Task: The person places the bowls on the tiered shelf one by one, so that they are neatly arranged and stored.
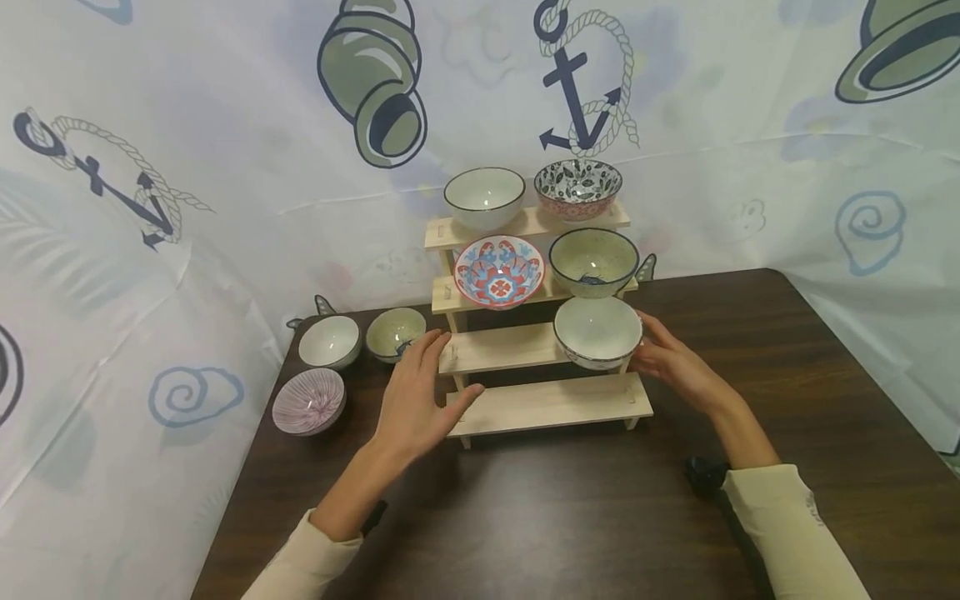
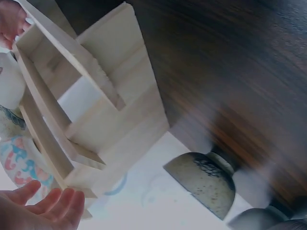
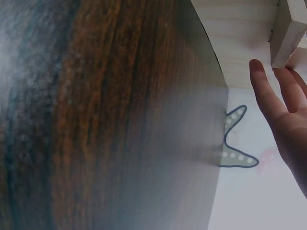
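Observation:
A stepped wooden stand (image 1: 555, 404) holds bowls on its upper tiers. My right hand (image 1: 678, 367) is at the right end of the second tier from the bottom, fingertips right at the side of a white bowl (image 1: 597, 329) with a dark rim. In the right wrist view, the right hand's extended fingers (image 3: 268, 91) reach the stand's wooden edge. My left hand (image 1: 416, 400) hovers by the stand's left end, fingers spread and thumb apart, holding nothing. In the left wrist view its fingers (image 2: 53, 208) overlap the red-and-blue patterned bowl (image 2: 24, 163).
Higher tiers carry a white bowl (image 1: 484, 200), a black-leaf-patterned bowl (image 1: 577, 204), the red-and-blue bowl and a green bowl (image 1: 592, 262). Left of the stand, on the dark wooden table (image 1: 555, 517), are a white bowl (image 1: 330, 343), a small green bowl (image 1: 390, 333) and a purple-streaked bowl (image 1: 309, 402).

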A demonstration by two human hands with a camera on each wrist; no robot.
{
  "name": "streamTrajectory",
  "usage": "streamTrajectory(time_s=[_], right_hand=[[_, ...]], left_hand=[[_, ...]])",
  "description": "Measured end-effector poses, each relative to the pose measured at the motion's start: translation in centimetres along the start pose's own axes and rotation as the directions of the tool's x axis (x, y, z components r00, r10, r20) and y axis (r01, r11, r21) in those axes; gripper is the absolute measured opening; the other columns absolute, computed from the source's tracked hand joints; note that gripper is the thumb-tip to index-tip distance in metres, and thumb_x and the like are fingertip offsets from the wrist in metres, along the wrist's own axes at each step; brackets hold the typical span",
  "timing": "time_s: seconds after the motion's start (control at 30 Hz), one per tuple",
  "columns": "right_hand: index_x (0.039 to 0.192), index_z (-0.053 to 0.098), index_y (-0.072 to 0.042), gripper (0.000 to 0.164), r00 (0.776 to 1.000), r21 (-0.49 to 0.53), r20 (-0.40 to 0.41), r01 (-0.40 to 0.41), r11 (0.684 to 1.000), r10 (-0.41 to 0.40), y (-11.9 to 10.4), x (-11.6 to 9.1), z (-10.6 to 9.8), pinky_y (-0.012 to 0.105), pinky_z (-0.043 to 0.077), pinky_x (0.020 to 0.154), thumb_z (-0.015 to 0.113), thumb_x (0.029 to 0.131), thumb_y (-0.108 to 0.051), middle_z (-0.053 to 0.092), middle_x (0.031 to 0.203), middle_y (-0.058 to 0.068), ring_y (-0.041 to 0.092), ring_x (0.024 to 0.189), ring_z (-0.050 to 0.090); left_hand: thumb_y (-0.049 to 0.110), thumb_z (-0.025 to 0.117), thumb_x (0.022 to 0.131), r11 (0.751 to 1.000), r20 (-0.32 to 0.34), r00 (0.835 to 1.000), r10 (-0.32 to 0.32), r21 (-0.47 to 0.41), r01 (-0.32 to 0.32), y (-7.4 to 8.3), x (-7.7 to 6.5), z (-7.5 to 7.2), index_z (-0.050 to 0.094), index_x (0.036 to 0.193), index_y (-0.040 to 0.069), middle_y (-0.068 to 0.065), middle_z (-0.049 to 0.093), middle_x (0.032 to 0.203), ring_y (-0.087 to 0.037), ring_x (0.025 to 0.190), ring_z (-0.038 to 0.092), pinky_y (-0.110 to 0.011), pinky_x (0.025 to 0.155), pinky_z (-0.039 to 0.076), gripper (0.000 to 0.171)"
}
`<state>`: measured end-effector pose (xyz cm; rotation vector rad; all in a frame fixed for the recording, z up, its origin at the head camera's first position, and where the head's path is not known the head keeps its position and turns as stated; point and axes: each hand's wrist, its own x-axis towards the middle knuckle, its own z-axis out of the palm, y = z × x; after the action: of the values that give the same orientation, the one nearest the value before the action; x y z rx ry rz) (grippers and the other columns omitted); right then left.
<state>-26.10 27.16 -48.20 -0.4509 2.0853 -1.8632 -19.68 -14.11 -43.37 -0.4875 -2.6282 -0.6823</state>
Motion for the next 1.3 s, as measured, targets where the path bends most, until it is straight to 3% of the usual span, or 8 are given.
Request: streamTrajectory(time_s=[0.1,0.33,0.57,0.83,1.3], right_hand=[[0.168,0.006,-0.021,0.07,1.0,-0.005,0.001,0.004,1.0,-0.004,-0.2,0.0,0.0,0.018,0.049,0.1,0.046,0.111,-0.029,0.044,0.148,-0.005,-0.004,0.123,0.058],[0.168,0.005,-0.021,0.07,1.0,-0.019,0.001,-0.007,1.0,0.007,-0.4,-0.1,0.0,0.017,0.048,0.1,0.046,0.111,-0.03,0.032,0.16,0.012,-0.005,0.124,0.058],[0.168,0.006,-0.021,0.07,1.0,-0.016,-0.004,0.002,1.0,-0.002,-0.3,-0.1,-0.1,0.016,0.049,0.1,0.046,0.111,-0.029,0.037,0.155,0.004,-0.005,0.123,0.058],[0.167,0.008,-0.023,0.068,1.0,-0.013,0.002,0.002,1.0,-0.002,0.2,0.0,-0.1,0.016,0.049,0.101,0.046,0.111,-0.026,0.04,0.152,-0.001,-0.005,0.125,0.057],[0.167,0.007,-0.022,0.068,1.0,-0.029,0.008,0.007,1.0,-0.006,-0.1,-0.2,0.0,0.018,0.048,0.102,0.045,0.111,-0.03,0.046,0.146,-0.009,-0.005,0.126,0.055]], left_hand=[[0.046,0.073,0.093,1.0,-0.017,1.0,-0.018,-0.008,0.017,-0.9,0.1,0.1,0.045,0.153,0.009,-0.014,0.046,0.157,-0.037,0.145,0.045,-0.059,0.116,0.04,0.076],[0.04,0.074,0.092,0.996,-0.055,0.995,-0.084,-0.014,0.084,-2.9,0.3,0.1,0.047,0.152,0.009,-0.016,0.046,0.157,-0.041,0.142,0.047,-0.062,0.112,0.042,0.073],[0.041,0.074,0.092,0.989,-0.061,0.987,-0.15,-0.015,0.15,-4.4,0.5,0.1,0.047,0.152,0.009,-0.016,0.045,0.158,-0.046,0.138,0.048,-0.065,0.109,0.042,0.073],[0.039,0.074,0.093,0.991,-0.091,0.987,-0.129,0.01,0.131,-6.2,1.0,0.3,0.048,0.15,0.004,-0.02,0.046,0.154,-0.04,0.143,0.045,-0.062,0.112,0.041,0.072],[0.046,0.074,0.091,0.976,-0.016,0.976,-0.218,0.017,0.218,-8.9,3.0,1.2,0.045,0.151,0.001,-0.024,0.041,0.157,-0.041,0.149,0.037,-0.062,0.117,0.036,0.08]])
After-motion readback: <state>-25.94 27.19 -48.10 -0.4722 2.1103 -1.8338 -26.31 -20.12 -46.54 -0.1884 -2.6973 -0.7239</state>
